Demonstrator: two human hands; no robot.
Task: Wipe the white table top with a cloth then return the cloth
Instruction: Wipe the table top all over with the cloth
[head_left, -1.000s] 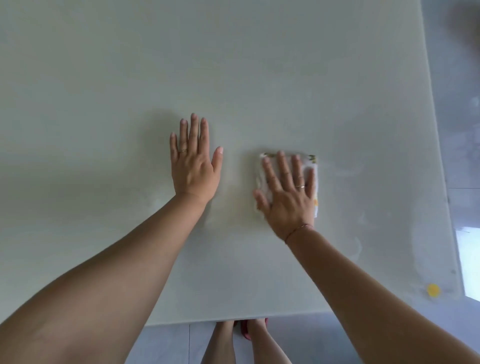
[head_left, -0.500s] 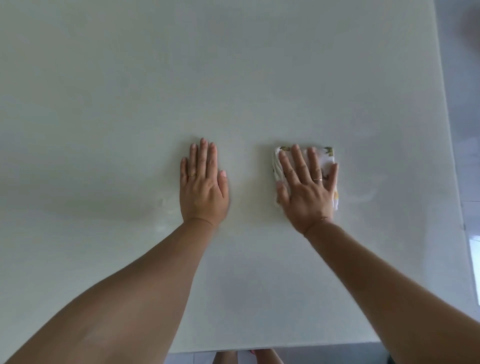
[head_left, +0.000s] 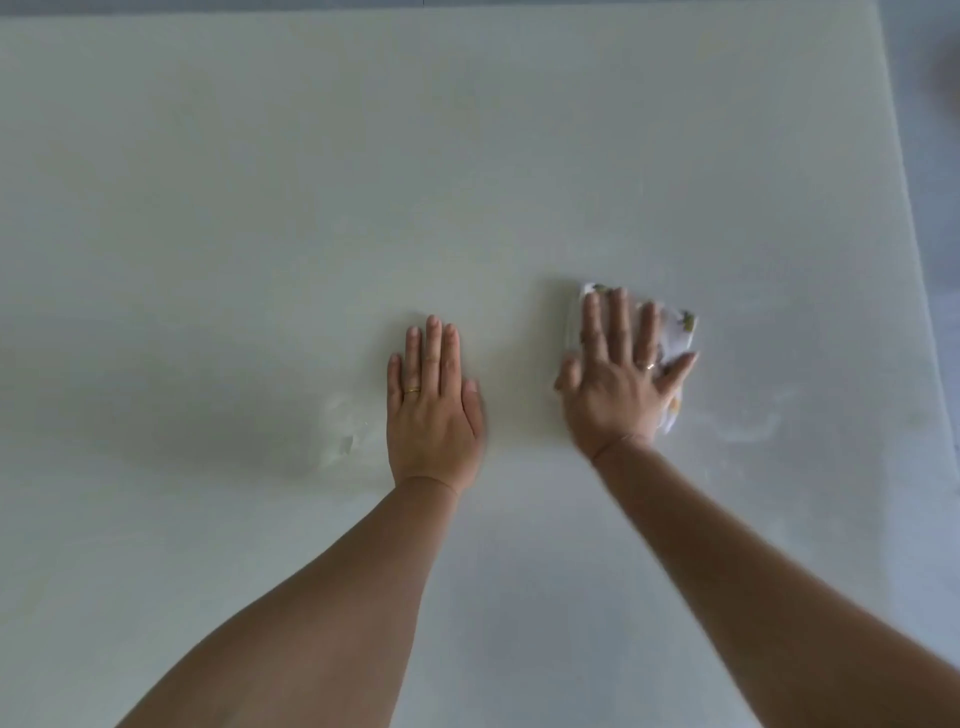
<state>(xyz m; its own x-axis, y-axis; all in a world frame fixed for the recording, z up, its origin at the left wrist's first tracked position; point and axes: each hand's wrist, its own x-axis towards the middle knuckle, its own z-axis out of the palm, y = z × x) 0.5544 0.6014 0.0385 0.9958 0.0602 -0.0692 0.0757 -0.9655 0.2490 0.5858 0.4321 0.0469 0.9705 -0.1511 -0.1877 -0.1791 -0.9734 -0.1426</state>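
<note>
Since a second ago our right hand (head_left: 621, 374) has carried the cloth (head_left: 678, 332) away from the near edge and a little toward the right edge of the table (head_left: 260, 182), and our view has climbed with it, so the near edge has dropped out of sight and the far edge now shows at the top. The table is a broad, smooth, pale slab with a dull sheen and a straight right edge; faint whitish smears lie near that edge, just right of the cloth, and a small cloudy patch (head_left: 343, 436) sits just left of our left hand (head_left: 434, 410). To wipe well, we judge that we should keep the palm flat and the pressure even, overlap each pass, and steer over those smears instead of skirting them. Our left hand lies spread flat on the bare top, fingers together, holding nothing and bracing us. Our right hand is splayed wide, pressing the cloth down under palm and fingers, slightly blurred. The cloth is a small, soft, folded white rag with yellow-green prints, rumpled at its right side, right of the table's middle. Each hand wears a thin ring.
</note>
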